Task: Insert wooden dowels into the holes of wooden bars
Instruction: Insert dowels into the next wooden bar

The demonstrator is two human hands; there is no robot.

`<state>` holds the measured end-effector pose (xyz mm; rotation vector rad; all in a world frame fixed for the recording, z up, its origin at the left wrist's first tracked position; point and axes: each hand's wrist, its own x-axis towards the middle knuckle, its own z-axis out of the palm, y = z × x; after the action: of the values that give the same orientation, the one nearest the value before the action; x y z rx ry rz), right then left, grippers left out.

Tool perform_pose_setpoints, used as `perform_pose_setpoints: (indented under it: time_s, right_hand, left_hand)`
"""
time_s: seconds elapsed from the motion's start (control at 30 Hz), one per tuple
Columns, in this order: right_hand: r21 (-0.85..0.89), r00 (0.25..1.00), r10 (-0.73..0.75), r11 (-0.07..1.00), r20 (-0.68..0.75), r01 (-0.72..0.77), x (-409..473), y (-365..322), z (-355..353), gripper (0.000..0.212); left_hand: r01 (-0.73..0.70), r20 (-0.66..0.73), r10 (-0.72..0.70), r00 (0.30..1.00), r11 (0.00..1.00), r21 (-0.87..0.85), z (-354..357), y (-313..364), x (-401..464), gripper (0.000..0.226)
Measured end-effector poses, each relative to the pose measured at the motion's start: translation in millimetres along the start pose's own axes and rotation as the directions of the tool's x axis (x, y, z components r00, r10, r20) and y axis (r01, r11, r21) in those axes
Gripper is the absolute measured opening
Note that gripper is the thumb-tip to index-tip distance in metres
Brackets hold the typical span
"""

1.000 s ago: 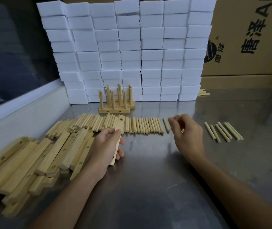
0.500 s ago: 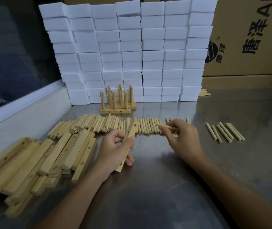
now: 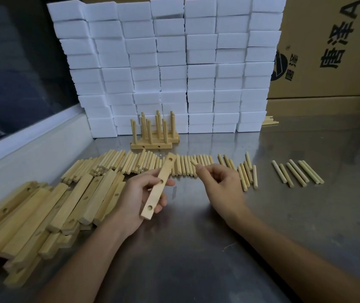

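Now the flat pale wooden bar (image 3: 160, 184) with 3 holes is gripped in the left hand (image 3: 140, 199); a thin round wooden dowel (image 3: 194, 162), pinched by the right hand's (image 3: 220, 184) fingers (image 3: 200, 168), should be squared over the hole nearest those fingers before being pressed.

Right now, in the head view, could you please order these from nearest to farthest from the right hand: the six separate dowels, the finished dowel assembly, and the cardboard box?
From the right hand:
1. Six separate dowels, lying on the table to its right.
2. Finished dowel assembly, standing behind and to its left, by the white blocks.
3. Cardboard box, far back on the right.
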<state>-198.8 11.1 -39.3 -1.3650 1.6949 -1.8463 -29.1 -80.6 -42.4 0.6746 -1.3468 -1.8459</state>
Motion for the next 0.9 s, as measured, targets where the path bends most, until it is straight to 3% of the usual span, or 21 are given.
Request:
perform_pose_setpoints:
  time_s: [0.13,0.27,0.47,0.57,0.73,0.9]
  right_hand:
    - [-0.070,0.998,-0.047,0.996,0.041,0.050,-1.7,3.3,2.5,0.014]
    - [-0.150,0.978,-0.194,0.967,0.075,0.204,-4.0,7.7,5.8,0.014]
    - [-0.212,0.959,-0.272,0.935,0.078,0.283,-4.7,7.3,4.6,0.017]
    - [-0.368,0.940,-0.323,0.865,0.108,0.340,-5.2,8.0,2.6,0.016]
    - [-0.503,0.919,-0.380,0.778,0.102,0.378,-7.5,5.5,2.9,0.019]
    - [-0.444,0.943,-0.311,0.833,0.120,0.331,-6.6,4.8,1.6,0.022]
  left_hand:
    - [-0.007,0.058,0.000,0.998,0.994,0.111,1.4,0.2,-0.7,0.050]
    - [-0.007,0.100,-0.005,0.995,0.993,0.119,2.0,2.4,-2.3,0.050]
    - [-0.045,0.101,0.026,0.995,0.980,0.194,4.8,4.1,-5.6,0.053]
    - [-0.081,0.097,0.056,0.994,0.960,0.269,9.8,3.4,-7.9,0.050]
    - [-0.143,0.090,0.118,0.989,0.920,0.366,11.8,5.1,-9.0,0.051]
    - [-0.182,0.103,0.152,0.983,0.878,0.442,12.4,8.8,-10.5,0.050]
